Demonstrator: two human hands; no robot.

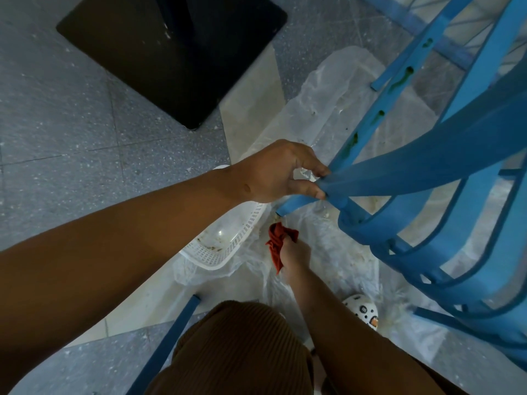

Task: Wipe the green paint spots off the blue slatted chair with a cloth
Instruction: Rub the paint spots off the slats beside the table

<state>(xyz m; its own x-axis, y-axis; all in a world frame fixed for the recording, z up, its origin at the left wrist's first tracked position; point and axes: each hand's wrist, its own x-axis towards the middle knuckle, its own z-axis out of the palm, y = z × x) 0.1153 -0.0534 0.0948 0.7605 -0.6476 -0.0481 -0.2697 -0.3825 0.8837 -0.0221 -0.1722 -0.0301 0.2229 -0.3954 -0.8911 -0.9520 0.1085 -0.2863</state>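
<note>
The blue slatted chair [445,178] leans over at the right, tilted above a plastic sheet. Several green paint spots [402,76] run down one of its thin blue bars. My left hand [281,172] grips the corner of the chair where the slats meet, thumb and fingers pinching it. Below that corner, my right hand [295,252] holds a bunched red cloth [278,240] close to the end of a chair leg. The cloth is not touching the green spots.
A clear plastic sheet [322,104] covers the floor under the chair. A white perforated basket [225,246] lies beside the cloth. A black square table base [171,52] stands at the upper left. Another blue bar [168,340] and a white shoe [360,310] are near my knee.
</note>
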